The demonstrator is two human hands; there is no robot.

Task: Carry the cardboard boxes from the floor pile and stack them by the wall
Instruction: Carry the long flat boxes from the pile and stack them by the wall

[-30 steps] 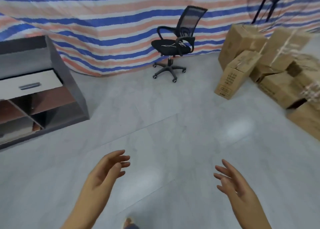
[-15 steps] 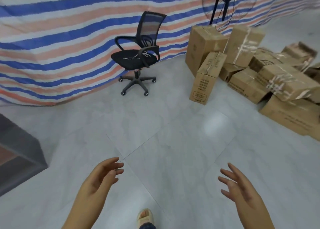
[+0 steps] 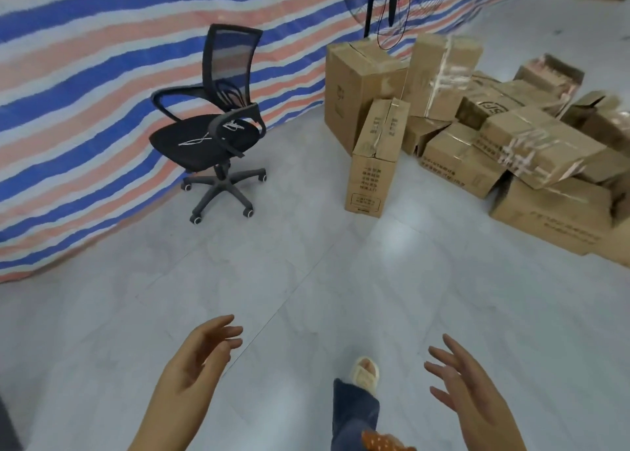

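A pile of several brown cardboard boxes (image 3: 531,147) lies on the floor at the right, some tilted, some taped. A narrow upright box (image 3: 375,157) stands at the pile's near left edge, with a taller box (image 3: 358,86) behind it. My left hand (image 3: 201,355) and my right hand (image 3: 463,379) are held out low in front of me, palms facing each other, fingers relaxed and empty. Both are well short of the boxes.
A black mesh office chair (image 3: 218,133) on castors stands left of the pile, before a blue, white and orange striped tarp wall (image 3: 85,92). A standing fan (image 3: 392,4) rises behind the boxes. My foot in a pale slipper (image 3: 366,372) steps on the grey tiled floor.
The view has swung right and drawn closer to the boxes; the grey cabinet has left view. My foot has stepped forward. Both hands stay empty in front of me.
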